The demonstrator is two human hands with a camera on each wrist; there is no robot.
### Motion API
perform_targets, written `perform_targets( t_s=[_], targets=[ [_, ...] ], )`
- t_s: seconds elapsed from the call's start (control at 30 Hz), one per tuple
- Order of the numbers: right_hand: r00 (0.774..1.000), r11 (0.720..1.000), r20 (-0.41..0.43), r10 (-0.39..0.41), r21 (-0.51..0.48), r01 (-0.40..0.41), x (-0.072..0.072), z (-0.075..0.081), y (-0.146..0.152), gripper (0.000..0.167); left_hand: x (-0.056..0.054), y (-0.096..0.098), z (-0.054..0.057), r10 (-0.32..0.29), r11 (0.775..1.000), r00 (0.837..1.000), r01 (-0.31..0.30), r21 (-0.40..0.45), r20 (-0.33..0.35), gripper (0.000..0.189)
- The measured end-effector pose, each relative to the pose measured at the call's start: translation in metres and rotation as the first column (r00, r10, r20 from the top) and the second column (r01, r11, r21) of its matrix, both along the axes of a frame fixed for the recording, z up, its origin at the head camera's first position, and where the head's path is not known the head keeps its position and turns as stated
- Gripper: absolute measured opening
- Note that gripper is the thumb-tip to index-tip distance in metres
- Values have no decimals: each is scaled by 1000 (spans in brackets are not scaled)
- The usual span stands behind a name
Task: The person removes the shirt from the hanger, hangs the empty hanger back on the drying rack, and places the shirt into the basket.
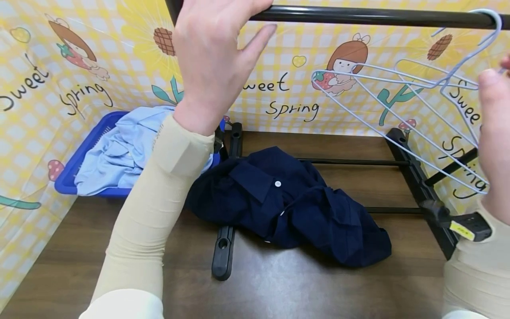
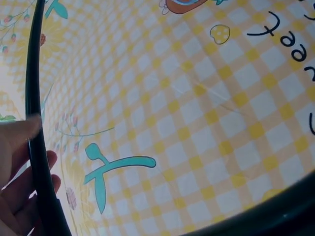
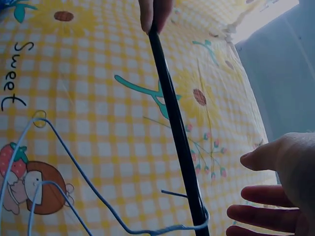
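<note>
My left hand (image 1: pixel 215 62) grips the black rail (image 1: pixel 358 15) near its left end, thumb and fingers curled about it in the left wrist view. Pale blue wire hangers (image 1: pixel 476 51) hang by their hooks from the rail's right part. Beside them, at the right edge, is my right hand (image 1: pixel 498 150). In the right wrist view its fingers are spread and hold nothing, apart from the rail. Below lies a crumpled navy shirt (image 1: pixel 259 212) with white buttons, draped over the rack's base (image 1: pixel 223 261).
At the left, a blue basket (image 1: pixel 63 184) holds light blue clothing (image 1: pixel 115 155). The rack's right foot (image 1: pixel 418 181) and lower crossbars (image 1: pixel 358 162) sit on the brown wooden surface (image 1: pixel 191 283). Yellow checked cloth (image 1: pixel 131 93) surrounds the area.
</note>
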State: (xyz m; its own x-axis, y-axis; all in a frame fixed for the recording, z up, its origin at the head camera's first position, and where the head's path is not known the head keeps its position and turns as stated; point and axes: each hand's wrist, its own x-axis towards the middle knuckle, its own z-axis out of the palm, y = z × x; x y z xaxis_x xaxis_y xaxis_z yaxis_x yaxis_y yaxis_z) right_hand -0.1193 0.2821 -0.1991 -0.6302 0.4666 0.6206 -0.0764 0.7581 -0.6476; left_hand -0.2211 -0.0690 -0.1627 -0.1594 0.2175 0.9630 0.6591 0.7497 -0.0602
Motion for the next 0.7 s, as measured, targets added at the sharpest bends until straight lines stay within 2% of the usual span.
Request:
perform_targets(
  t_s=[0.07,0.17,0.23,0.27,0.4,0.5,0.57,0.6,0.63,0.7],
  targets=[
    [996,998,-86,39,60,-34,3,-3,-9,38,2,-1,-3,-36,999,999,35,-28,-20,48],
    [979,989,-146,142,66,-134,9,-8,-21,36,7,-2,-7,-104,993,994,101,-66,-39,58],
    [965,975,-148,218,84,-207,12,-12,-25,36,13,-2,-13,-145,987,989,141,-82,-43,65],
    [962,968,-123,245,82,-236,14,-14,-27,37,17,-2,-17,-164,983,986,161,-86,-38,68],
    [915,910,-60,399,151,-387,18,-26,-26,42,37,-1,-40,-221,970,975,223,-94,34,79],
    [882,868,43,469,164,-469,18,-41,-24,52,49,-4,-63,-219,966,964,236,-108,148,87],
    [869,862,169,466,133,-488,19,-54,-22,61,54,-6,-79,-200,964,949,235,-123,245,93],
    [853,861,249,458,112,-496,20,-60,-21,67,56,-7,-88,-185,964,937,232,-132,298,95],
    [831,858,329,449,100,-503,20,-67,-19,72,58,-8,-96,-154,964,924,218,-152,349,98],
    [766,848,484,423,87,-523,20,-83,-14,82,61,-9,-112,-98,961,888,201,-188,450,102]
  ],
)
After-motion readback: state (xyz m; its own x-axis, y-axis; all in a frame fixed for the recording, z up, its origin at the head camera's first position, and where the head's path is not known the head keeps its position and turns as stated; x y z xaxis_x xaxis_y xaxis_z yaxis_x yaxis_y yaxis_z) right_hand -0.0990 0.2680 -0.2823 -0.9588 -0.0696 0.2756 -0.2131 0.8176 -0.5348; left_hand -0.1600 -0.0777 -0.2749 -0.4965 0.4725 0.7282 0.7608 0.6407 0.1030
